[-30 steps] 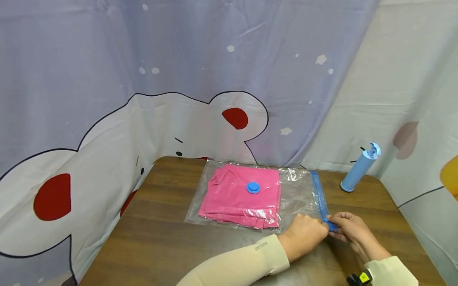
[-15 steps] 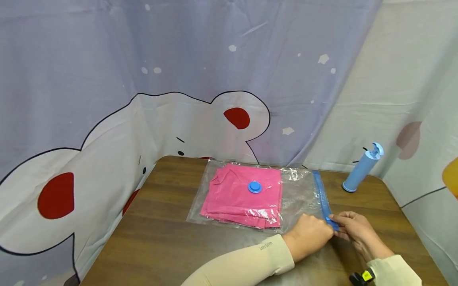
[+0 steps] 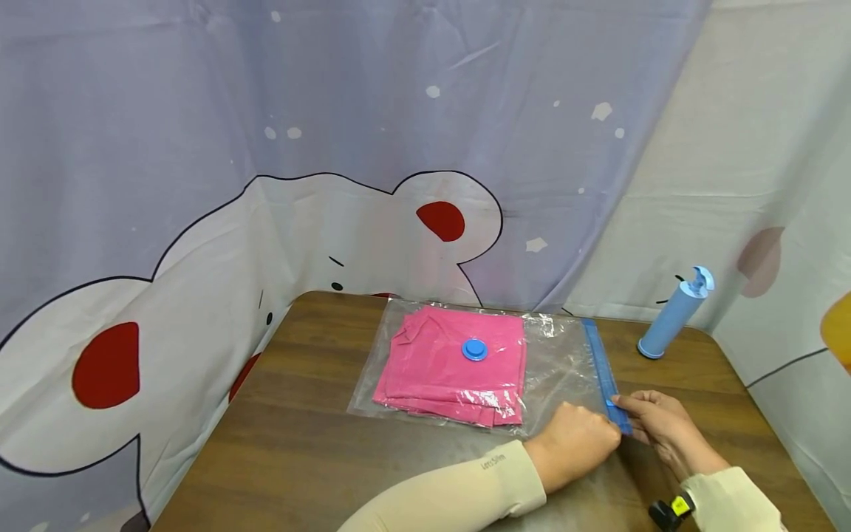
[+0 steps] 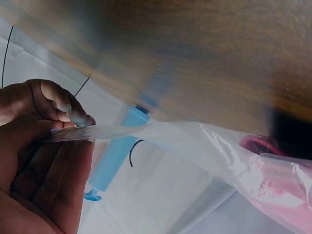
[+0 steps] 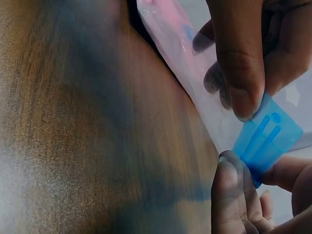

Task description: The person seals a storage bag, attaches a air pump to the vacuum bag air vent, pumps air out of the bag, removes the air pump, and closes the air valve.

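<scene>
With the bag (image 3: 561, 355) on the table (image 3: 279, 451), pinched the near end of its strip (image 3: 600, 360) in left hand (image 3: 575, 442) and right hand (image 3: 661, 427); apparently was sealing, next probably needed to press along it.

Lavender-and-white cartoon-printed curtains (image 3: 332, 89) surround the back of a brown wood-grain table (image 3: 279, 436).

The bag (image 3: 561, 353) I hold is thin, clear plastic, glossy and crinkled; its blue strip (image 3: 600, 362) is smooth, translucent plastic. The pink bundle (image 3: 445, 375) inside looks like cloth. The valve (image 3: 475, 349) and pale-blue cylinder (image 3: 673, 319) look like smooth plastic, my worktop (image 3: 292, 384) wood-grained with a soft sheen, the curtain (image 3: 332, 96) matt, creased cloth.
</scene>
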`<action>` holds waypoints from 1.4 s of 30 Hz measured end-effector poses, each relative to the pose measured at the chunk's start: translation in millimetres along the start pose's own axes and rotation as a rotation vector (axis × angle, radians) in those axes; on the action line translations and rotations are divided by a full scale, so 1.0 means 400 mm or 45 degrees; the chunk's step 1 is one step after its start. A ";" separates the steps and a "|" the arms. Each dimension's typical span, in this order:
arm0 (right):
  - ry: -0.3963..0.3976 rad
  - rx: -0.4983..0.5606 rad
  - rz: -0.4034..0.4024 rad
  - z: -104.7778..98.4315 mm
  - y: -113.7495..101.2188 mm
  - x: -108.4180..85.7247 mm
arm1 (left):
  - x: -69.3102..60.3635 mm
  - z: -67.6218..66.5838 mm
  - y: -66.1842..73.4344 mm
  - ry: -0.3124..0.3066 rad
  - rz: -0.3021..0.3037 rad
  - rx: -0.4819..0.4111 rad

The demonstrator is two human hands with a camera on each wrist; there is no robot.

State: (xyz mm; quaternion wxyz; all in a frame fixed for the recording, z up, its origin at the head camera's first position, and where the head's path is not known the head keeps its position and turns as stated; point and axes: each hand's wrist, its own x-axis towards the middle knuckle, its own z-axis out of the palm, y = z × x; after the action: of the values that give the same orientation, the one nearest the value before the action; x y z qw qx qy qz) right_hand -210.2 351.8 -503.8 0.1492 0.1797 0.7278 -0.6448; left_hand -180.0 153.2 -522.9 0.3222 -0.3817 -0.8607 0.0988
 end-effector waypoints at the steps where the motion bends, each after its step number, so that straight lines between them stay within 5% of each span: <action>1: -0.003 -0.009 -0.003 -0.001 0.000 0.003 | 0.000 -0.001 0.000 0.000 0.000 0.001; 42: 0.007 -0.102 -0.049 -0.011 -0.033 0.094 | -0.007 -0.015 -0.003 -0.023 -0.017 0.031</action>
State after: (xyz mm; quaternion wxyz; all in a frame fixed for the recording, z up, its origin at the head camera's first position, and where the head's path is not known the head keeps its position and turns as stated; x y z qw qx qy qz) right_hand -249.6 357.5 -508.4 0.1417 0.1614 0.7568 -0.6174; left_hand -175.6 149.8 -518.9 0.3197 -0.3710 -0.8649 0.1104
